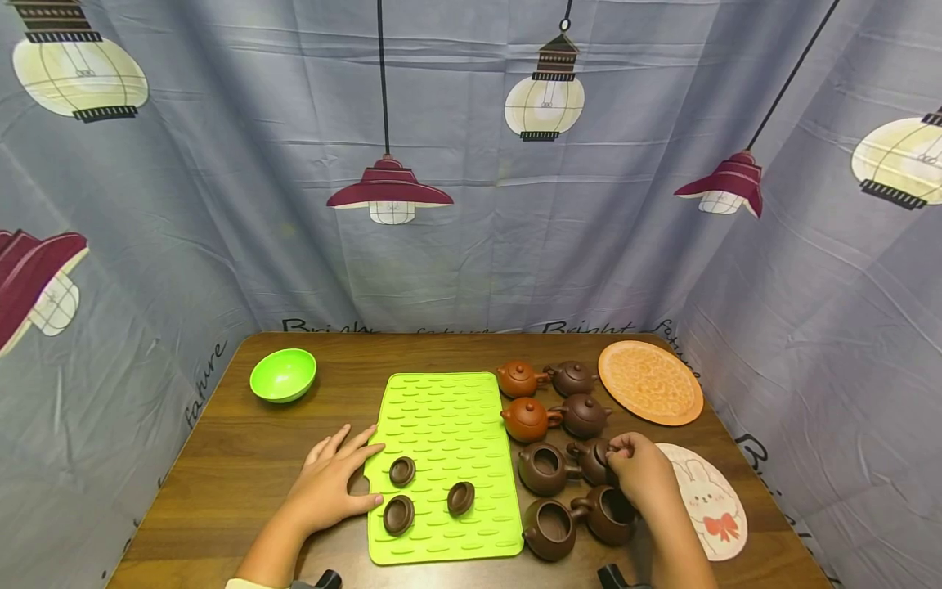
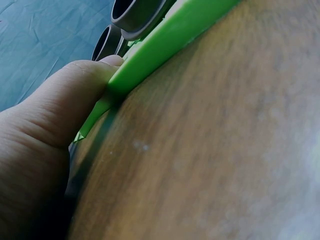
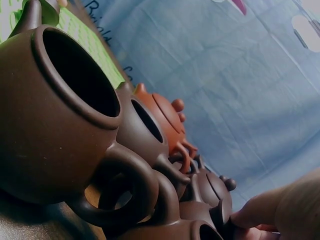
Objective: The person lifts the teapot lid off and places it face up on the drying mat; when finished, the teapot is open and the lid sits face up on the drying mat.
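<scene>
My right hand [image 1: 643, 470] pinches a dark brown teapot lid [image 3: 223, 220] by its edge, tilted at a brown teapot [image 1: 589, 458] in the right group. Whether the lid touches the pot's rim I cannot tell. Nearby, three brown teapots stand lidless with their mouths showing: one [image 1: 545, 469] to the left, one [image 1: 548, 530] at the front and another [image 1: 611, 515] beside it. My left hand [image 1: 331, 478] lies with fingers spread at the left edge of a green mat [image 1: 449, 425], its thumb [image 2: 82, 80] touching that edge. Three loose brown lids [image 1: 402, 472] [image 1: 399, 515] [image 1: 460, 498] lie on the mat.
Two orange teapots [image 1: 528, 419] and two dark ones [image 1: 584, 415], all lidded, stand behind the lidless pots. Right of them lie a round orange mat [image 1: 651, 383] and a rabbit-print mat [image 1: 706, 499]. A green bowl [image 1: 283, 375] sits at the back left. A curtain hangs behind the table.
</scene>
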`<move>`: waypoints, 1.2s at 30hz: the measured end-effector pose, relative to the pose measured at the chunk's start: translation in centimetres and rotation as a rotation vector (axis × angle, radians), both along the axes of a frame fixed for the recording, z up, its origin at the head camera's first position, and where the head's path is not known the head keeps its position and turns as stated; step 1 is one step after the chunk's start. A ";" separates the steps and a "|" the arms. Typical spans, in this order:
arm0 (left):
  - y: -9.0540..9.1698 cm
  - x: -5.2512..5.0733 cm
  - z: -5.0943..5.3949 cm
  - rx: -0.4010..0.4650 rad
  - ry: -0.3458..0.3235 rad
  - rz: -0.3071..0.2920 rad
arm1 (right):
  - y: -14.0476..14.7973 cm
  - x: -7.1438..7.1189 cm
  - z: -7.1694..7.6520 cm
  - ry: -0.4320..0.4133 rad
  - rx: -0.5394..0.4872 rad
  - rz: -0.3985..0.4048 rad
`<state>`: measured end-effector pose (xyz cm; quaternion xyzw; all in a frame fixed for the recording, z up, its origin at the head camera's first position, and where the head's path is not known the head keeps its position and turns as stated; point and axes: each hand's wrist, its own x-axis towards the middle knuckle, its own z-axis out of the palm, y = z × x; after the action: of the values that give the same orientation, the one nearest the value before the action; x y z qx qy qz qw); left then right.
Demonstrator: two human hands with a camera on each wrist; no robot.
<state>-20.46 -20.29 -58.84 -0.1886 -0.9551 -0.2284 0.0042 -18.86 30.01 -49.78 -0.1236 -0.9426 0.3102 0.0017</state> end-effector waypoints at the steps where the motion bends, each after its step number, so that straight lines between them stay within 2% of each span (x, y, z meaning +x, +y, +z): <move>1: 0.0 0.0 0.0 0.000 -0.001 -0.001 | 0.0 0.0 0.0 0.000 -0.003 -0.001; 10: 0.0 -0.1 -0.1 -0.011 0.002 -0.002 | 0.4 -0.1 0.1 0.015 -0.032 0.034; 20: -0.1 -0.1 -0.1 -0.014 0.012 -0.005 | -0.9 -0.4 0.7 0.035 -0.199 0.081; 24: -0.1 0.0 -0.1 -0.014 0.002 -0.005 | -1.7 -0.6 0.8 0.029 -0.324 0.090; 30: -0.1 0.0 0.0 -0.013 0.005 -0.006 | -2.7 -0.8 0.9 -0.008 -0.624 0.104; 36: 0.0 0.0 0.1 -0.020 0.015 -0.006 | -4.0 -1.1 0.7 -0.070 -0.835 0.168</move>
<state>-20.44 -20.31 -58.77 -0.1930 -0.9567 -0.2176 0.0087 -19.94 25.97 -49.12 -0.0471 -0.7423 0.6600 -0.1058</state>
